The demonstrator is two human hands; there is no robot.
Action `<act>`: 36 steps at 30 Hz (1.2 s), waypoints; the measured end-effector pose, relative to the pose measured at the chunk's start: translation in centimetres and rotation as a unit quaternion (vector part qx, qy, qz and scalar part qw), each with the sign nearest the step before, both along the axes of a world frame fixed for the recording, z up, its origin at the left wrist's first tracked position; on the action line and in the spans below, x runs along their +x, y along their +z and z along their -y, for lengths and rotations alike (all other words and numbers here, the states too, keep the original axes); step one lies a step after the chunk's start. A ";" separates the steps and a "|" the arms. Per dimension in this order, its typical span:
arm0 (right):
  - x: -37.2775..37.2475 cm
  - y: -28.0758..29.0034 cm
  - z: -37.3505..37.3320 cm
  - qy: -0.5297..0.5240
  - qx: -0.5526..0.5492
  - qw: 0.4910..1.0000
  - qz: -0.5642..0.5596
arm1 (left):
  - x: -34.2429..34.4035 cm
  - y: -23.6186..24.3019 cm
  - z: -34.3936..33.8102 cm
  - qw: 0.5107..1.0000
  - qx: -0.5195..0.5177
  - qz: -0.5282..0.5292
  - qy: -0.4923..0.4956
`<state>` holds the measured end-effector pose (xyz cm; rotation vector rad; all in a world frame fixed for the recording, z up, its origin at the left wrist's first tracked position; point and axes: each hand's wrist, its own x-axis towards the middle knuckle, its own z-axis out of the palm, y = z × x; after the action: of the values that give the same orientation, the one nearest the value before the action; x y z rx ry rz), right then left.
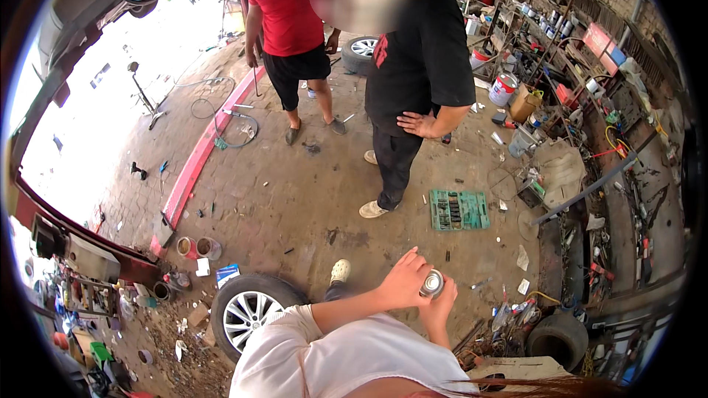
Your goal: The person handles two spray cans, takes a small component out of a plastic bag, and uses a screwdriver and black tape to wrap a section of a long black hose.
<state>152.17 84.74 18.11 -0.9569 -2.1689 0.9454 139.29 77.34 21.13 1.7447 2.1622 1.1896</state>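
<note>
In front of my body is a small silver can (432, 284), its round metal end facing up. My right hand (440, 307) is closed round it from the right and below. On the can's left side my left hand (404, 280) presses against it, palm side in, with some fingertips pointing forward past it. The hands hide most of the can's side, so its kind is unclear. Ahead of my hands, an opened green tool case (478, 210) with dark sockets lies on the floor.
A wheel with a silver rim (251, 317) lies to my left. Two people stand ahead, one in a red shirt (291, 7), one in black (428, 51). Cluttered shelves (553, 29) line the right side. A red beam (199, 166) crosses the floor; an old tire (558, 340) sits at lower right.
</note>
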 end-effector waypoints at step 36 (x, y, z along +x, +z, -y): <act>-0.1 0.3 -3.9 -0.067 -0.094 0.970 -0.213 | -0.6 2.2 -5.4 0.975 0.020 0.198 -0.102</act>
<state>152.10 88.67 18.36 -0.8775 -1.6611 1.1820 138.66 82.77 23.34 1.5351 1.7012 1.3916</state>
